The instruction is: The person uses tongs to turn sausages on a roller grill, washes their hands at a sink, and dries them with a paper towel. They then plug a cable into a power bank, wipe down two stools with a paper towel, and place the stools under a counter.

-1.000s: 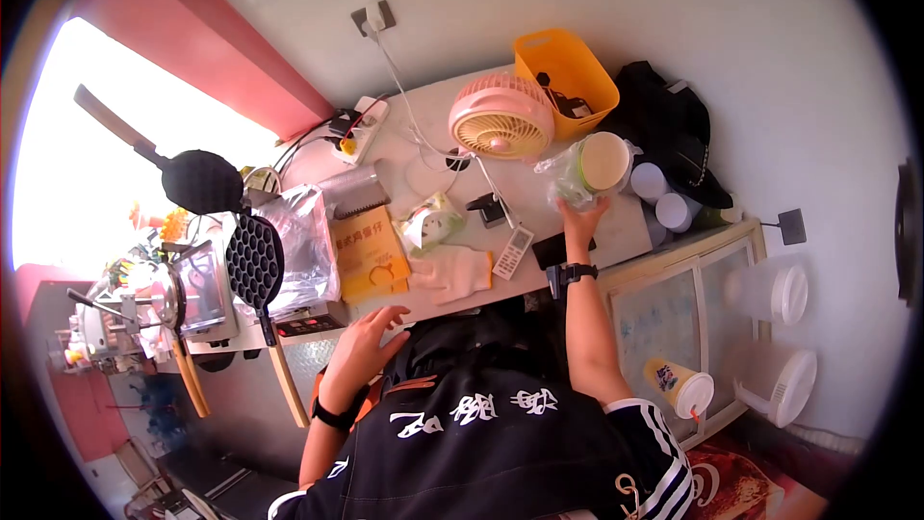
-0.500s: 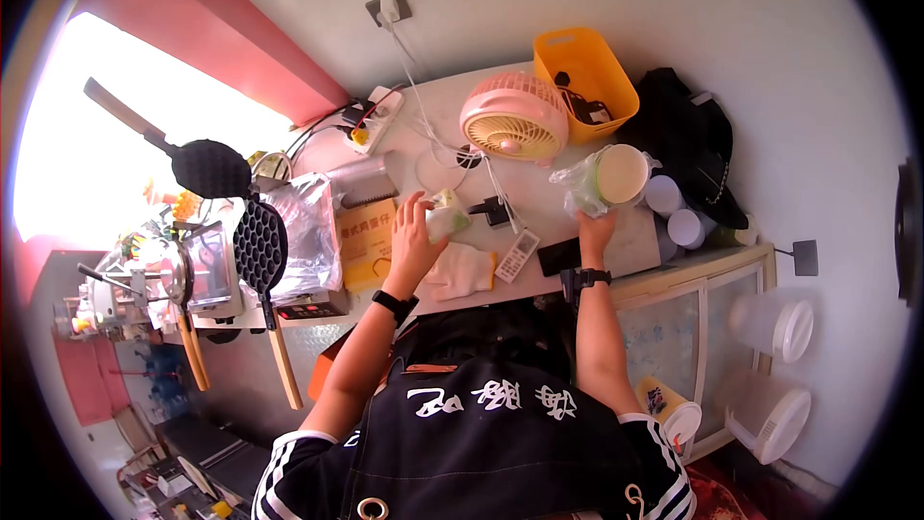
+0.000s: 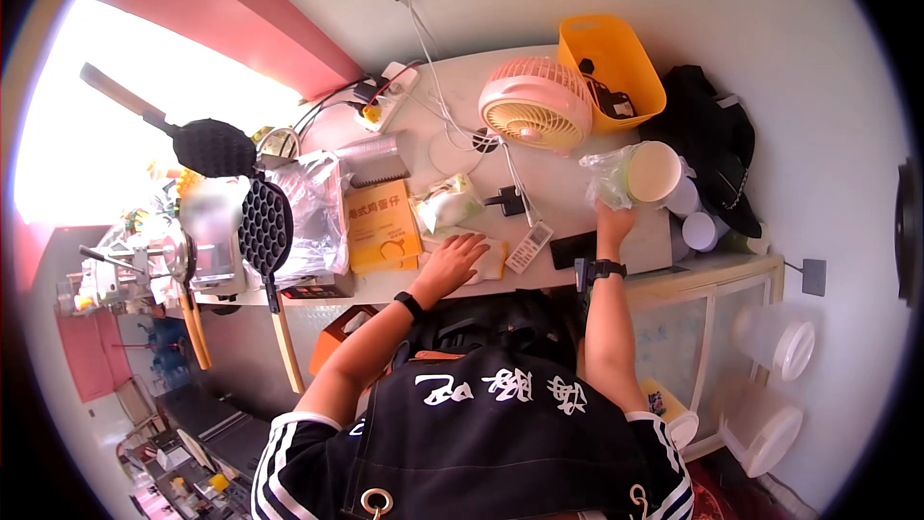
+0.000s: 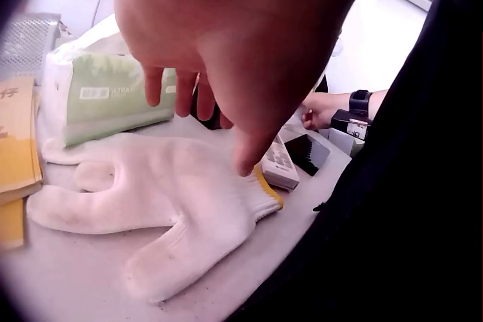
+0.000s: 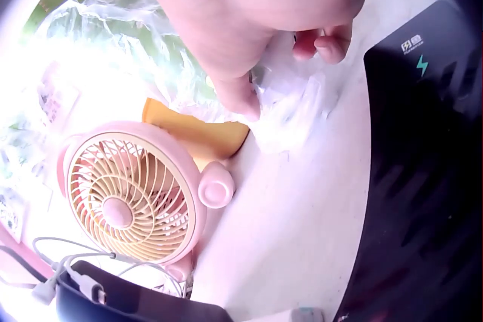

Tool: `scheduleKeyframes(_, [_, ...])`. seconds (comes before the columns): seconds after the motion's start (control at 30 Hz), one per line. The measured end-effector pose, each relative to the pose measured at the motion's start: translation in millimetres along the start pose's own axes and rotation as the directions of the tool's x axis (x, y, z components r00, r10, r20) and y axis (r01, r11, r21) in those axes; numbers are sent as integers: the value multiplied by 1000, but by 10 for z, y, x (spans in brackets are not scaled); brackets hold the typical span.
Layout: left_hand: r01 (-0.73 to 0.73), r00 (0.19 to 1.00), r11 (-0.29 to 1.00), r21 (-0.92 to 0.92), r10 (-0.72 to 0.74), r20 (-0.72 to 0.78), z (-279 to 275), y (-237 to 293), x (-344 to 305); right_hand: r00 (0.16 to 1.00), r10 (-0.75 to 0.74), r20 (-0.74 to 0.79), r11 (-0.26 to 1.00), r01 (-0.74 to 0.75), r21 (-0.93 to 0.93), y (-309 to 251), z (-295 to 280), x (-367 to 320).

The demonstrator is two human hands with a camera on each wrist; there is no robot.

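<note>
A pale, smooth tabletop (image 3: 563,207) runs along a white wall, with a pink, round-caged fan (image 3: 535,106) standing on it. At the near edge, left of the fan, the left hand (image 3: 450,265) spreads its fingers loosely over a white knitted glove with a yellow cuff (image 4: 173,186); whether they touch cannot be told. Between glove and fan lies a white remote control (image 3: 529,247), and nearer than the fan, slightly right, a flat black rectangular device (image 3: 575,250). Right of the fan and nearer, the right hand (image 3: 614,226) grips a crinkled clear plastic bag (image 3: 604,178) around pale, round, green-sided containers (image 3: 654,173). A green-and-white soft packet (image 3: 448,202) lies left of the fan. A yellow plastic basket (image 3: 630,43) stands just behind the fan, to its right.
</note>
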State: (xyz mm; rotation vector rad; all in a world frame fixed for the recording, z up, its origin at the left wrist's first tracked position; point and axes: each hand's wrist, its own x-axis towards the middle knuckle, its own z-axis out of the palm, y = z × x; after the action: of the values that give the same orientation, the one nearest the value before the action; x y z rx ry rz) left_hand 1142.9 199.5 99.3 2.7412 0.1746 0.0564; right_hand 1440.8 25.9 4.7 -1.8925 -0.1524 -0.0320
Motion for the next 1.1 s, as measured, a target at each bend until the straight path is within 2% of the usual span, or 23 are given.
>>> scheduleKeyframes(0.03, [20, 999, 995, 96, -16, -44, 85, -9, 4, 999, -25, -43, 999, 23, -42, 17, -38, 1])
scheduleKeyframes(0.07, [27, 999, 995, 94, -23, -48, 136, -31, 32, 999, -28, -36, 999, 27, -42, -49, -81, -10])
scheduleKeyframes(0.13, [87, 993, 987, 132, -75, -95, 199, -85, 104, 985, 30, -169, 997, -42, -65, -151, -237, -28])
scheduleKeyframes(0.17, [88, 993, 989, 123, -77, -92, 213, -94, 128, 985, 26, -171, 996, -40, -76, -154, -298, -25])
scheduleKeyframes(0.2, [108, 993, 987, 116, -103, -52, 229, -103, 151, 985, 25, -171, 996, -40, -86, -144, -340, -27])
scheduleKeyframes(0.27, [127, 992, 986, 104, -127, -7, 257, -121, 141, 958, 74, -276, 996, -83, -22, -81, -392, -54])
scheduleKeyframes(0.3, [128, 988, 987, 97, -135, 78, 262, -140, 121, 958, 74, -277, 996, -85, -28, -51, -408, -62])
scheduleKeyframes(0.33, [127, 977, 988, 91, -141, 161, 266, -166, 96, 953, 65, -297, 998, -63, 16, -41, -411, -67])
scheduleKeyframes(0.37, [124, 977, 989, 86, -137, 164, 168, -144, 61, 947, 57, -317, 997, -41, 59, -25, -420, -68])
scheduleKeyframes(0.43, [341, 937, 940, -19, -338, 92, -123, -77, -98, 947, 69, -312, 998, -63, 27, 17, -438, -63])
scheduleKeyframes(0.5, [493, 864, 866, -82, -499, -72, -471, -40, -273, 948, 83, -307, 996, -87, 0, 67, -437, -62])
scheduleKeyframes(0.57, [619, 743, 774, -130, -631, -221, -673, -108, -478, 953, 28, -302, 997, -48, -60, 172, -419, -62])
scheduleKeyframes(0.6, [726, 630, 657, -202, -754, -185, -808, -124, -539, 952, 30, -304, 997, -52, -63, 249, -399, -55])
scheduleKeyframes(0.67, [826, 485, 503, -254, -864, -134, -869, -294, -685, 921, 186, -343, 942, -267, -205, 439, -352, -38])
scheduleKeyframes(0.7, [824, 488, 506, -254, -862, -133, -805, -390, -729, 919, 186, -347, 941, -268, -205, 458, -327, -75])
scheduleKeyframes(0.77, [811, 391, 459, -364, -887, -248, -477, -653, -807, 801, 85, -592, 945, -253, -206, 240, -202, -218])
scheduleKeyframes(0.8, [808, 395, 464, -363, -884, -250, -269, -799, -849, 798, 85, -597, 946, -253, -203, 164, -171, -283])
scheduleKeyframes(0.87, [601, 266, 382, -703, -924, -275, 197, -1105, -903, 790, 172, -589, 924, -337, -182, 26, -158, -444])
scheduleKeyframes(0.9, [580, 222, 372, -724, -928, -299, 383, -1204, -896, 903, 229, -364, 948, -292, -129, -29, -179, -547])
scheduleKeyframes(0.93, [578, 229, 373, -725, -928, -295, 386, -1191, -845, 961, 251, -113, 963, -260, -66, -90, -185, -638])
scheduleKeyframes(0.97, [609, 186, 364, -705, -929, -319, 363, -1146, -782, 962, 256, 99, 965, -249, -80, -318, -141, -729])
scheduleKeyframes(1.0, [640, 142, 351, -684, -928, -343, 334, -1106, -733, 917, 255, 307, 967, -237, -94, -603, -82, -841])
scheduleKeyframes(1.1, [703, 98, 296, -647, -941, -325, 256, -1059, -627, 891, -101, 443, 968, 191, -165, -1030, 148, -1076])
